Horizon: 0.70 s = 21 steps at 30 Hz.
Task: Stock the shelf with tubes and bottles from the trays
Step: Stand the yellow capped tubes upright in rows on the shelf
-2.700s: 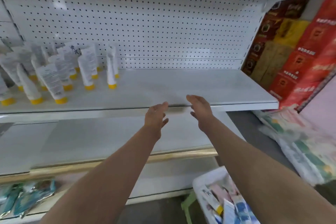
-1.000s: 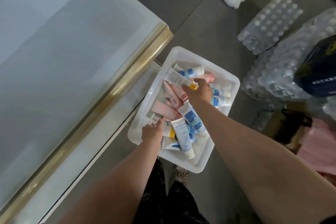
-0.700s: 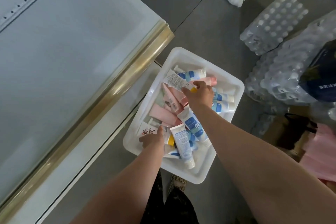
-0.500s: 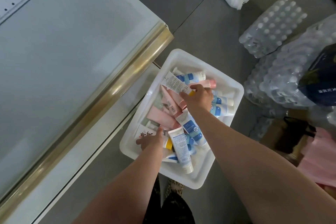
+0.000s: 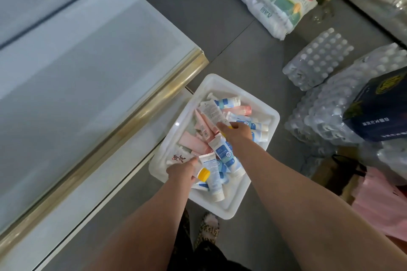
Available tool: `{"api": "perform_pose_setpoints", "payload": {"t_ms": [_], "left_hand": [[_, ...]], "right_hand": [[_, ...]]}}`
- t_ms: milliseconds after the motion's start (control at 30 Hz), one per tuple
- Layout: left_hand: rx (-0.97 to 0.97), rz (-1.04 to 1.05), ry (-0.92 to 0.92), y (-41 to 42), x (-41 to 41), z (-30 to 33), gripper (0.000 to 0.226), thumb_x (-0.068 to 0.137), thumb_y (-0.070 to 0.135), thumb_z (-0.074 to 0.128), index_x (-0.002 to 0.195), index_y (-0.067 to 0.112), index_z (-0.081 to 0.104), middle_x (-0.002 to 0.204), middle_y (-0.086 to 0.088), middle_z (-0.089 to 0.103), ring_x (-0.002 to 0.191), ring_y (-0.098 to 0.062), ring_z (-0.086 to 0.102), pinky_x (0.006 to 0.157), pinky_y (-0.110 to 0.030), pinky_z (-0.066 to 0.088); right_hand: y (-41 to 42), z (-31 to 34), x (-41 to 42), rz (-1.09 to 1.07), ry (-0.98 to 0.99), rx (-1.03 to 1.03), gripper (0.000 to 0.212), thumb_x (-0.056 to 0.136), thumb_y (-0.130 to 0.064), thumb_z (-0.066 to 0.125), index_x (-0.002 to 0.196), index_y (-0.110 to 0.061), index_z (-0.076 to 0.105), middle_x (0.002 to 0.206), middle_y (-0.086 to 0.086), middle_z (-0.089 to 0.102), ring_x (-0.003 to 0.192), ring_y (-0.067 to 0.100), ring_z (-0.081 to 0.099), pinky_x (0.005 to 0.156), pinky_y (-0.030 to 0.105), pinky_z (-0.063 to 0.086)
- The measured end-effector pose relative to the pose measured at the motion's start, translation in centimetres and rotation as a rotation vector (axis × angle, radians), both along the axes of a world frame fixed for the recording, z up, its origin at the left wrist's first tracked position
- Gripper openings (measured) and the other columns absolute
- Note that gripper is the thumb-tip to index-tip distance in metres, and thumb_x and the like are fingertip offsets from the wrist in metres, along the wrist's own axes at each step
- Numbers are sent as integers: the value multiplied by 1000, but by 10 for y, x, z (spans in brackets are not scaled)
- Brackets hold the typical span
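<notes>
while both arms reach down from the near edge, the white tray [image 5: 229, 209] sits on the grey floor [image 5: 253, 55] just right of the shelf [image 5: 88, 72], whose gold front trim [image 5: 141, 112] runs diagonally from near left to far right. the tray holds a loose heap of tubes lying flat and crossing one another: pink tubes [image 5: 193, 144] toward its left side, white tubes with blue labels [image 5: 225, 156] in the middle and along its right side. the left hand [image 5: 184, 171] is at the near left part of the tray, its fingers curled round a white tube with a yellow cap [image 5: 203, 174]; the cap juts out to the right of the hand and red characters show on the tube body beyond the knuckles. the right hand [image 5: 237, 131] is over the middle of the tray, its fingers pinching the cap end of a white tube with small print [image 5: 212, 110], which angles up and away to the far left above the heap; a sliver of yellow shows at the grip. right of the tray, well apart, stand shrink-wrapped packs of bottles [image 5: 319, 59] with a dark blue box [image 5: 381, 108] resting on the nearer stack. farther off lie plastic-wrapped bundles [image 5: 277, 0]. at the near right is a pink bag [image 5: 378, 200]. a leopard-print slipper [image 5: 208, 229] shows just near of the tray, between the forearms.
</notes>
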<state>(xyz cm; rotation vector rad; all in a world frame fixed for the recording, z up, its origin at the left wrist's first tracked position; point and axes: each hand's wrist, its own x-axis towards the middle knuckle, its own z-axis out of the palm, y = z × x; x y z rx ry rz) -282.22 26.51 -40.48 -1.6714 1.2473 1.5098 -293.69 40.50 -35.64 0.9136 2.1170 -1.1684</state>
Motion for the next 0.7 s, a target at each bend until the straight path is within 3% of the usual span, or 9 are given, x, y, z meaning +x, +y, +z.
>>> {"api": "perform_pose_setpoints", "payload": {"t_ms": [67,167,233,367,467,600,700], "left_hand": [[15,-52,8,3,1,27,49,75,23,83,113,1,61,103,-13,69,91,-24,68,81,-36,60],[95,38,265,12,3,66,25,82,17,77,99,6,63,95,-14,68,83,-24,67,76,-35,59],[114,82,393,14,9,97,16,84,17,73,95,13,64,93,-15,66,86,-27,65,78,-38,56],[233,179,629,13,16,159,27,89,20,66,115,20,63,100,-7,69,95,-25,66,80,-41,55],[227,155,768,5,23,196,20,96,21,58,111,32,61,111,-5,64,100,-23,63,94,-48,53],[230,183,868,-12,33,239,23,99,23,56,118,36,58,120,-6,56,110,-25,56,99,-59,48],[194,245,932,-23,42,269,32,100,26,55,131,28,53,122,-7,57,107,-27,58,94,-58,51]], "right_hand": [[4,18,9,-45,-6,-86,36,82,-42,80,104,-19,62,84,2,66,66,16,60,54,24,43],[7,47,20,-55,-10,-193,35,84,-41,79,103,-14,67,74,2,62,53,11,54,55,23,46],[9,69,25,-83,30,-284,30,85,-35,80,102,-13,69,76,3,63,58,12,56,60,23,51],[9,111,37,-97,106,-438,20,86,-27,80,96,-13,69,94,13,66,69,18,61,68,28,55],[7,134,43,-107,180,-523,39,78,-28,86,108,-8,70,118,20,64,82,26,66,68,33,59],[-2,178,61,-27,273,-609,40,84,-25,81,119,-11,65,110,12,70,86,22,69,77,36,60],[-15,209,75,-20,341,-717,44,85,-18,80,123,-7,61,108,11,67,88,21,64,70,33,58]]}}
